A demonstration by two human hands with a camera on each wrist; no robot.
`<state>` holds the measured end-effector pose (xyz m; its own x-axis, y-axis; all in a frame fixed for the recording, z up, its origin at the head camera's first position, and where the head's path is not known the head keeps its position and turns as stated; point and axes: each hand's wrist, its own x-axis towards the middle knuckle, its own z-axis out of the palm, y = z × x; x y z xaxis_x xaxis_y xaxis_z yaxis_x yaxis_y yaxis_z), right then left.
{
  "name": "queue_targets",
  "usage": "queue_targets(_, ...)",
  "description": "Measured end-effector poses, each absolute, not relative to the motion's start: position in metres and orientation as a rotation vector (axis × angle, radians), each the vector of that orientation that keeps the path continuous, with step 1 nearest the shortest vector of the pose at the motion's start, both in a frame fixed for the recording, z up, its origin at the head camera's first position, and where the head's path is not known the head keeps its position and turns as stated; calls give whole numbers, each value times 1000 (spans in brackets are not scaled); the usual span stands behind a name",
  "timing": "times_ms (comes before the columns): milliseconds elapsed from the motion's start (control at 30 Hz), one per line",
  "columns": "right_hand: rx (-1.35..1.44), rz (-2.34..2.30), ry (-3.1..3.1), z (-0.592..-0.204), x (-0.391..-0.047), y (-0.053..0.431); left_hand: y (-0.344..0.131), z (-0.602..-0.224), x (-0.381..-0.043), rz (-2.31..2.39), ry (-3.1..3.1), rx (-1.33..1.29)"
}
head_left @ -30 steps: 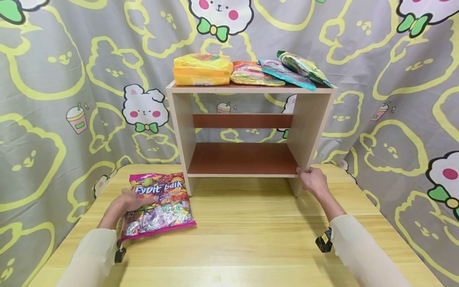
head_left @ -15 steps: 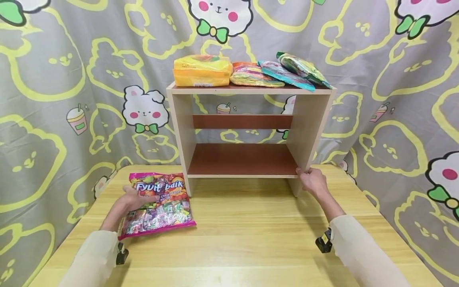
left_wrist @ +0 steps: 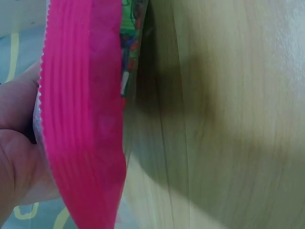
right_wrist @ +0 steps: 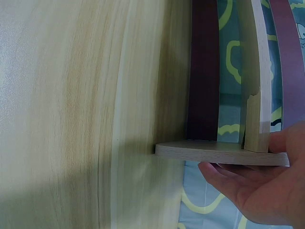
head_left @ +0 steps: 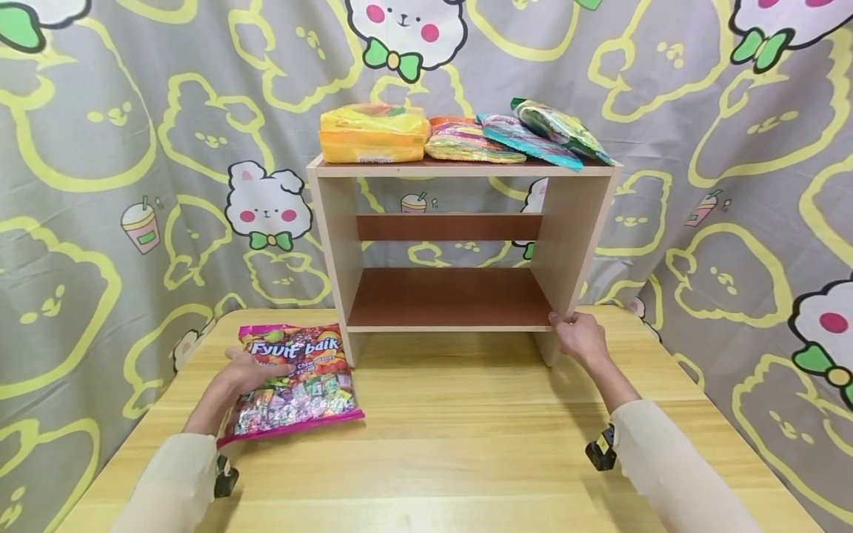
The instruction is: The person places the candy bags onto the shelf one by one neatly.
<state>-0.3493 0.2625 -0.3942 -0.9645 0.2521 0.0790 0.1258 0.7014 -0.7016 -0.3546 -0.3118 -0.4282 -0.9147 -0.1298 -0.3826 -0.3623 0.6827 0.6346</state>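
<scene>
My left hand (head_left: 243, 372) holds a bag of chewy candy (head_left: 306, 396) by its left side, thumb lying across the printed front and the other fingers hidden behind it. The bag leans upright, its face with silvery wrapped candies towards me. In the left wrist view its pink sealed edge (left_wrist: 86, 109) covers part of the hand (left_wrist: 26, 157). My right hand (head_left: 581, 338) grips the right side panel of a small two-tier shelf (head_left: 578, 222), thumb on the inner side at the lower board. The right wrist view shows the fingers (right_wrist: 238, 181) against the panel's outer face.
On the shelf's top lie a yellow packet (head_left: 373, 135), a red-and-yellow packet (head_left: 473, 142), a teal packet (head_left: 529, 141) and a green packet (head_left: 563, 126). The shelf stands at the back of a wooden table (head_left: 433, 444), before a patterned curtain (head_left: 166, 111).
The candy bag and my left hand have shifted very slightly, and the glare on the wrapped candies differs. My right hand keeps its grip on the shelf.
</scene>
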Motion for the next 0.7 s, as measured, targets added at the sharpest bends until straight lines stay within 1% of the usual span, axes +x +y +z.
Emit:
queue_targets(433,-306,1108,-2727,-395,-351,261,-307,-425,-353,1196,2552,-435)
queue_targets(700,-293,1106,-2734,-396,-350,262,-307,-426,-356,1293,2531,-376)
